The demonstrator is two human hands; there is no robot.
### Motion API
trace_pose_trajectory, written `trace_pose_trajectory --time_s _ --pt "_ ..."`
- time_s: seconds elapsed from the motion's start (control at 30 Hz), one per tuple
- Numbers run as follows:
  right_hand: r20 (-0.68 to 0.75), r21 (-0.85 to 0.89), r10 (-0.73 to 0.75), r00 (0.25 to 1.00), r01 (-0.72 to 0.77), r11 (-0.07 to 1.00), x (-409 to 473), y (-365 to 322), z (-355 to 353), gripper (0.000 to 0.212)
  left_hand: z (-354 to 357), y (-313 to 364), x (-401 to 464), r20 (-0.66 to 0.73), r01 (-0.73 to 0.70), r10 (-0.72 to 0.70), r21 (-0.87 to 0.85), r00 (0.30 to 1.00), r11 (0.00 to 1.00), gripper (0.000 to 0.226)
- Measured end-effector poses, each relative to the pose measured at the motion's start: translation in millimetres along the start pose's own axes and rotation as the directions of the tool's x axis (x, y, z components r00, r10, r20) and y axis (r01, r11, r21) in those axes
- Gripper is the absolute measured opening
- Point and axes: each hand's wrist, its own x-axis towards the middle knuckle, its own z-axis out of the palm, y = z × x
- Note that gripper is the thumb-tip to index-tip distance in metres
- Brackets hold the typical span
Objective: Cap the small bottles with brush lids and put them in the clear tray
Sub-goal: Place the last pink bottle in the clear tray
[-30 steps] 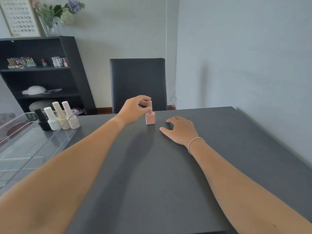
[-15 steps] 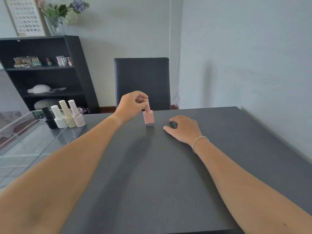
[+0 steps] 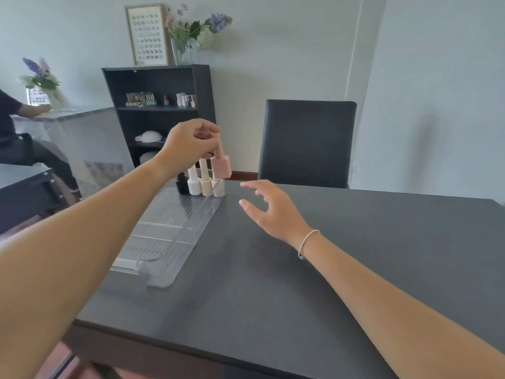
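Clear tray (image 3: 175, 236) is lying at the left part of the dark surface (image 3: 328, 269), long side running near to far. Its ridged floor is showing through; the walls are hard to make out. Four capped bottles (image 3: 200, 181) are standing in a row at its far end: one black, then pale ones.

Left hand (image 3: 188, 144) is holding the pink bottle (image 3: 221, 166) in the air, above and just right of that row. Its fingers (image 3: 207, 132) are pinching the tall brush lid, and the square body is hanging below, slightly tilted.

Judgement: the bottle is small, light and rigid, probably glass, so fragile if dropped. The lid is smooth and narrow, so a pinch there could slip or let the body swing. A hold lower down, on the flat sides of the body, would be steadier for setting it down.

Right hand (image 3: 269, 212) is hovering over the surface, fingers spread and relaxed, holding nothing.

Surface is matte, flat, dark grey. Beyond it: a dark chair (image 3: 307, 143) at the far edge, a black shelf unit (image 3: 158, 110) left of it, and pale walls. A seated person (image 3: 16, 132) is visible at far left.
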Motion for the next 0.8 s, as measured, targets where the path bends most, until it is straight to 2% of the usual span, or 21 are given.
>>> trace_pose_trajectory --time_s 0.1,0.27,0.4,0.8 --pt "0.037 0.030 -0.099 0.994 0.098 0.995 12.8 -22.0 27.3 0.041 -36.6 -19.4 -7.4 -0.035 0.025 -0.023 0.038 0.999 0.999 0.017" --pt "0.075 0.069 -0.163 0.984 0.158 0.985 23.6 -36.4 53.7 0.040 -73.4 -47.9 -17.4 -0.063 0.054 -0.045 0.143 0.997 0.988 0.021" --pt "0.156 0.010 -0.204 0.966 0.205 0.979 23.7 -34.7 64.1 0.036 -82.5 -67.1 -22.5 -0.064 0.091 -0.083 0.136 0.994 0.986 0.019" --pt "0.173 0.044 -0.129 0.976 0.124 0.991 17.7 -33.8 71.7 0.037 -76.0 -114.0 -6.8 0.005 0.169 -0.172 0.172 0.985 0.970 0.023"
